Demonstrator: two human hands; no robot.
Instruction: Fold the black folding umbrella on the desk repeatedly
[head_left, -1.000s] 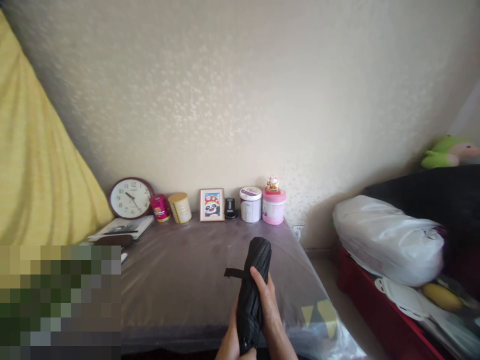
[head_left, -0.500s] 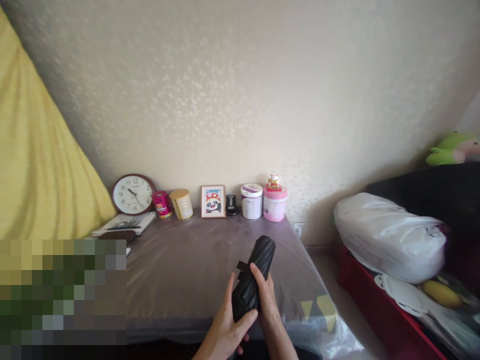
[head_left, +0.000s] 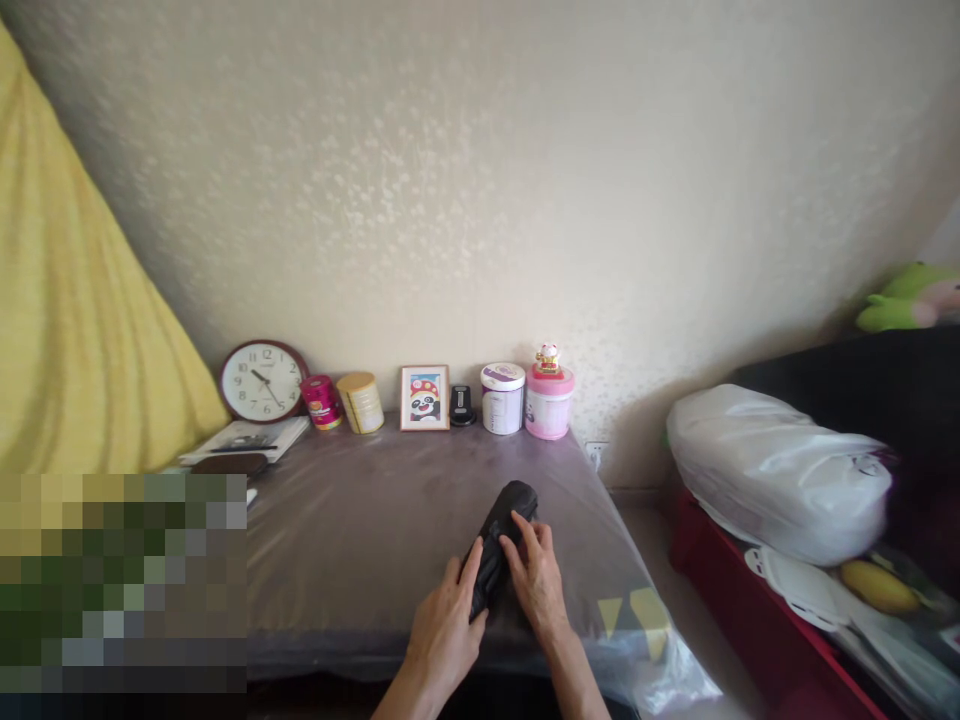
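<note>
Lower left of frame: a pixelated block covers the table's near left corner and whatever lies there. Yellow curtain point(head_left: 82, 300) cut off by the left edge; green plush toy point(head_left: 904, 300) cut by the right. Both forearms run out at the bottom edge. Umbrella point(head_left: 487, 572), black and folded, partly hidden under the fingers; its lower end lost behind the left hand point(head_left: 448, 622).

Count along the back of the table point(head_left: 375, 540), left to right: one clock point(head_left: 264, 381), four round tins or tubs (magenta point(head_left: 322, 404), yellow-lidded point(head_left: 362, 403), white-and-purple point(head_left: 502, 400), pink-lidded point(head_left: 550, 404)), one framed panda picture point(head_left: 424, 398), one small black gadget point(head_left: 461, 406), use unclear. One lucky-cat figure point(head_left: 548, 360), on the pink-lidded tub. Right of frame: one stuffed white bag point(head_left: 780, 475).

Umbrella at lower centre, slanting up to the right, between both hands. Left grip closed round its lower part, fingers along the left side, thumb near the bottom end. Right hand point(head_left: 541, 580): fingers bent, thumb and forefinger tips touching the umbrella's upper right side; cannot tell whether this grip pinches anything. Top end sticks out beyond both grips.
</note>
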